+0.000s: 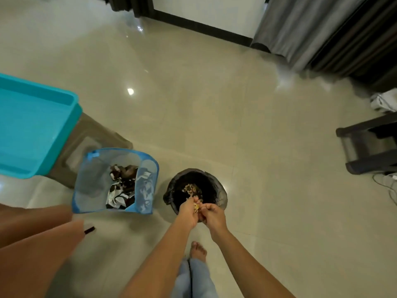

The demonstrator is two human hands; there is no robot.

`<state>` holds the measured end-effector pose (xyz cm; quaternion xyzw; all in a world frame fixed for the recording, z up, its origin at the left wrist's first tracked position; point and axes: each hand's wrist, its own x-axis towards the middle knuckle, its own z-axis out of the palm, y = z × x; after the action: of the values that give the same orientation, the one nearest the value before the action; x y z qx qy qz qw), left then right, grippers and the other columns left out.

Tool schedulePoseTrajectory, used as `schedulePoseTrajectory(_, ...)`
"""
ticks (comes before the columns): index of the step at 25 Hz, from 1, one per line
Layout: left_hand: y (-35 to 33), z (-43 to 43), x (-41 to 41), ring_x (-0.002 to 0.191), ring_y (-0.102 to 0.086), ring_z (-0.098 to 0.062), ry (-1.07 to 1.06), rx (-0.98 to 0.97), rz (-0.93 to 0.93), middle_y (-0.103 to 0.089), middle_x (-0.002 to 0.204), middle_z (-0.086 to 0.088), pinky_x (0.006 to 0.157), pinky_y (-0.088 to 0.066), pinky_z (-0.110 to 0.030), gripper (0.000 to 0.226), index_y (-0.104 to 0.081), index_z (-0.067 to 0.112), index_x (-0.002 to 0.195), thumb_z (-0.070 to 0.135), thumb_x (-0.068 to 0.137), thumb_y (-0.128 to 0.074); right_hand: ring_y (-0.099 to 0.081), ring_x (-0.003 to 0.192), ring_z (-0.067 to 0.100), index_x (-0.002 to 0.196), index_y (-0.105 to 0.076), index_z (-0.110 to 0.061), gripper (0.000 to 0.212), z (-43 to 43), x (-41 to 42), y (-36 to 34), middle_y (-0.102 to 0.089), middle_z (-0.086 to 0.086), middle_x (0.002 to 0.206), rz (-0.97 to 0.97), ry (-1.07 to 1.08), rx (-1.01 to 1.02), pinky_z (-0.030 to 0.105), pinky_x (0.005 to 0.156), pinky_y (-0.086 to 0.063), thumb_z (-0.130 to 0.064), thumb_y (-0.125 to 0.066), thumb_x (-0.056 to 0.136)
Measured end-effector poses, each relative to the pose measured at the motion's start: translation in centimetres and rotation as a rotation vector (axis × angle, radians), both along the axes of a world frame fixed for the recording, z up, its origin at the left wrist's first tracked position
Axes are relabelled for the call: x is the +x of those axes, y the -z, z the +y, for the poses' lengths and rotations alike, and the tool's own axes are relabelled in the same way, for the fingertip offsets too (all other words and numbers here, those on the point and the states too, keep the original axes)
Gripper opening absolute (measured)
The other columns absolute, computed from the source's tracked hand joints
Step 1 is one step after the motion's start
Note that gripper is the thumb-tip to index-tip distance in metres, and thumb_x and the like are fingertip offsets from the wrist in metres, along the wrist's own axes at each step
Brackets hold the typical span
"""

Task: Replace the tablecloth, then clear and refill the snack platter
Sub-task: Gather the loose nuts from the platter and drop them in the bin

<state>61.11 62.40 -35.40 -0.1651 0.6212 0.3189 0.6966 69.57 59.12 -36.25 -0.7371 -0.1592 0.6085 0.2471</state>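
Orange-brown surface (32, 254) fills the lower left corner, its edge running toward a blue mesh hamper (90, 186) that holds a crumpled patterned cloth (121, 190). Behind the hamper, a teal tub (32, 130) overhangs a brown stool (86, 138). Just right of the hamper stands a black-lined bin (217, 190), apart from it by a narrow strip of floor (214, 108). Over the bin's near rim, the left hand (189, 212) is clenched round yellow snack pieces (196, 208). The right hand (214, 216) curls right beside them; I cannot tell whether it holds any. More pieces lie inside the bin. Open tile stretches beyond and rightward to a dark stand (369, 145), cables (386, 188) and grey curtains (311, 33).
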Motion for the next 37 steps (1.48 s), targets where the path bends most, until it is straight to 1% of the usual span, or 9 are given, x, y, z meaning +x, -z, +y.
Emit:
schedulePoseTrajectory(5,10.2,2.3,0.1,0.079,-0.057,-0.023,0.077,-0.042,0.049,-0.059,0.084,-0.013,0.081,-0.047,-0.037,0.027,-0.061,0.006,0.083,0.016,0.1,-0.043,-0.066,0.086,0.027,0.086,-0.068,0.004,0.012,2.8,0.1,12.0,-0.069,0.022,0.095,0.072,0.174,-0.123,0.028,0.067,-0.056,0.007,-0.057,0.085)
schedulePoseTrajectory(7,13.3,2.8,-0.1,0.095,-0.06,-0.028,0.038,-0.048,0.009,-0.061,0.096,-0.016,0.089,-0.049,-0.038,0.027,-0.061,0.002,0.105,0.021,0.101,-0.042,-0.065,0.088,0.028,0.083,-0.067,0.003,0.013,3.7,0.2,15.4,-0.067,0.021,0.095,0.089,0.287,-0.158,0.028,0.065,-0.056,0.011,-0.057,0.084)
schedulePoseTrajectory(9,15.3,3.0,-0.5,0.113,-0.056,-0.03,0.008,-0.032,-0.053,-0.061,0.114,-0.017,0.103,-0.044,-0.04,0.038,-0.051,0.003,0.126,0.031,0.102,-0.039,-0.064,0.091,0.027,0.087,-0.068,0.001,0.016,4.2,0.2,17.1,-0.066,0.018,0.097,0.118,0.368,-0.155,0.025,0.064,-0.056,0.012,-0.056,0.086)
schedulePoseTrajectory(12,17.2,3.3,-0.6,0.131,-0.043,-0.031,-0.004,-0.006,-0.105,-0.046,0.141,-0.018,0.115,-0.028,-0.042,0.06,-0.035,0.004,0.143,0.046,0.1,-0.035,-0.065,0.094,0.025,0.097,-0.068,-0.001,0.019,4.3,0.6,18.5,-0.066,0.017,0.103,0.138,0.395,-0.134,0.024,0.068,-0.057,0.011,-0.057,0.087)
schedulePoseTrajectory(17,16.7,3.4,-0.6,0.141,-0.028,-0.031,-0.014,-0.004,-0.079,-0.025,0.154,-0.019,0.118,-0.019,-0.042,0.068,-0.017,0.01,0.151,0.051,0.1,-0.031,-0.066,0.098,0.024,0.108,-0.067,-0.001,0.02,4.3,1.0,18.4,-0.067,0.017,0.11,0.128,0.408,-0.082,0.025,0.076,-0.056,0.001,-0.061,0.089)
schedulePoseTrajectory(23,12.8,3.2,-0.5,0.143,-0.025,-0.027,0.025,0.005,-0.036,-0.025,0.155,-0.016,0.119,-0.016,-0.039,0.066,-0.023,0.008,0.15,0.052,0.1,-0.026,-0.05,0.124,0.023,0.131,-0.052,-0.004,0.034,4.4,0.3,12.9,-0.055,0.01,0.131,0.22,0.333,0.005,0.033,0.104,-0.042,-0.012,-0.049,0.098)
schedulePoseTrajectory(32,-3.7,2.9,-4.1,0.141,-0.029,-0.03,0.017,0.191,-0.017,-0.027,0.154,-0.018,0.116,-0.025,-0.04,0.059,-0.029,0.007,0.148,0.043,0.102,-0.031,-0.047,0.128,0.027,0.136,-0.046,-0.002,0.039,3.3,0.1,-4.9,-0.049,0.014,0.14,0.238,0.127,0.075,0.036,0.107,-0.038,-0.012,-0.047,0.099)
schedulePoseTrajectory(35,-9.5,1.4,-6.6,0.141,-0.03,-0.029,0.038,0.268,0.044,-0.029,0.153,-0.017,0.115,-0.027,-0.038,0.056,-0.029,0.004,0.147,0.039,0.104,-0.029,-0.049,0.123,0.033,0.131,-0.047,0.004,0.034,3.0,-1.3,-11.0,-0.052,0.023,0.131,0.254,0.031,0.1,0.036,0.102,-0.039,-0.006,-0.041,0.1)
schedulePoseTrajectory(37,-13.4,-0.2,-8.9,0.139,-0.033,-0.028,0.037,0.328,0.107,-0.034,0.151,-0.016,0.113,-0.029,-0.036,0.053,-0.034,0.003,0.144,0.037,0.104,-0.028,-0.055,0.109,0.033,0.12,-0.055,0.002,0.026,2.8,-3.0,-14.8,-0.057,0.024,0.12,0.257,-0.077,0.153,0.033,0.092,-0.044,-0.005,-0.042,0.099)
